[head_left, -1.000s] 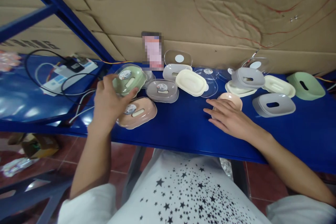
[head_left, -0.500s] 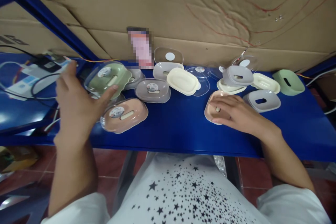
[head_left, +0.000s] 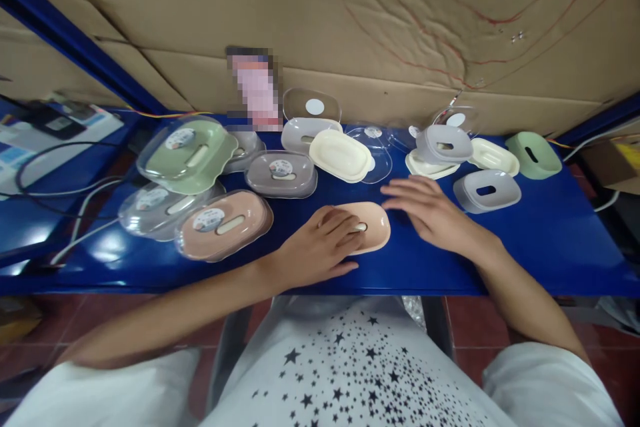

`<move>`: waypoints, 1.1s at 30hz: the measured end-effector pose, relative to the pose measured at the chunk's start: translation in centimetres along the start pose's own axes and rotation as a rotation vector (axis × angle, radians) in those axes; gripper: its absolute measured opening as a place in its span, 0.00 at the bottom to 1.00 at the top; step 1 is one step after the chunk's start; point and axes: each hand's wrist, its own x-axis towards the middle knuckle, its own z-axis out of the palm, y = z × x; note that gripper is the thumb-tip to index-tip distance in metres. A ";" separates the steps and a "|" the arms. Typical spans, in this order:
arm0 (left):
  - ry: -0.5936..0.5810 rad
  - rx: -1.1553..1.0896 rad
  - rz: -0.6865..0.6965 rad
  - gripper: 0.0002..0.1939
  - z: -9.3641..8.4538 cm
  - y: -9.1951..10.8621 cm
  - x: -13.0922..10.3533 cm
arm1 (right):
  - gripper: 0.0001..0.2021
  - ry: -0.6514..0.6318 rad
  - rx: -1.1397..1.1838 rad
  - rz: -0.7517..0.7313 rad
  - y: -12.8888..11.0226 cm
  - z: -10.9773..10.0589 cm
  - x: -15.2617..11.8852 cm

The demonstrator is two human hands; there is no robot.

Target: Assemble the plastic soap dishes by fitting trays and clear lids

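Head view, with clock directions read from the peach dish [head_left: 379, 227], which lies on the blue table [head_left: 425, 273] close to its near edge, in front of the person. The left hand [head_left: 320, 243] reaches in from nine o'clock, its fingers bent over the dish's left end and its thumb spread toward six; whether it grips the rim cannot be told. The right hand [head_left: 433, 210], at three o'clock, has its fingers extended and apart, holding nothing, just beside the dish. At eleven o'clock lies the cream dish [head_left: 341, 155]; at ten, the lidded grey dish [head_left: 281, 175]; at nine, the lidded peach dish [head_left: 225, 223], with the lidded green dish [head_left: 193, 153] beyond it. Between two and three stand the grey box [head_left: 487, 191] and, farther out, the green box [head_left: 533, 155], both slotted.
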 end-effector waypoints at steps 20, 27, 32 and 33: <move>0.132 -0.128 -0.096 0.16 1.6 -2.3 -0.2 | 0.13 0.055 -0.224 0.193 3.8 0.3 -0.5; 0.116 -0.177 -0.014 0.15 1.7 -1.5 -0.3 | 0.29 0.058 -0.254 0.135 2.3 3.4 1.7; 0.098 -0.136 0.004 0.22 1.6 -1.1 -0.6 | 0.27 -0.048 -0.203 0.028 2.2 4.8 2.4; 0.090 -0.133 -0.005 0.24 1.6 -1.1 -0.6 | 0.26 -0.028 -0.195 0.046 2.4 4.7 2.2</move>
